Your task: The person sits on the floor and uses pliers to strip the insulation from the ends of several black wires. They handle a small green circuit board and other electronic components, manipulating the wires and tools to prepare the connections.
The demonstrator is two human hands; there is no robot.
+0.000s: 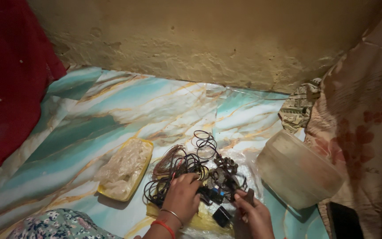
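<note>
At about nine o'clock from my hands there is a yellow tray point(144, 164) on the floor point(111, 110), with a crinkly clear bag point(122, 168) lying in it. Just to its right sits a pile of black wires point(177, 166), all looped and tangled, with some thin reddish wires mixed in.

My left hand point(183, 197) comes up from six o'clock, with red and silver bangles on the wrist. It lies palm down on the wire pile, and its fingers point(191, 179) are curled over the wires, gripping a bunch of them.

Under and beside that hand is a dark little board point(217, 186) with blue bits on it, lying on a clear plastic sheet.

My right hand point(253, 212) comes up from five o'clock. Its fingers are bent and pinched on a small dark piece point(249, 194) at the edge of the board. A small black block point(221, 216) lies close to it, at seven o'clock from that hand.

At two o'clock from my right hand a round cloudy tub point(297, 170) lies tipped on its side.
</note>
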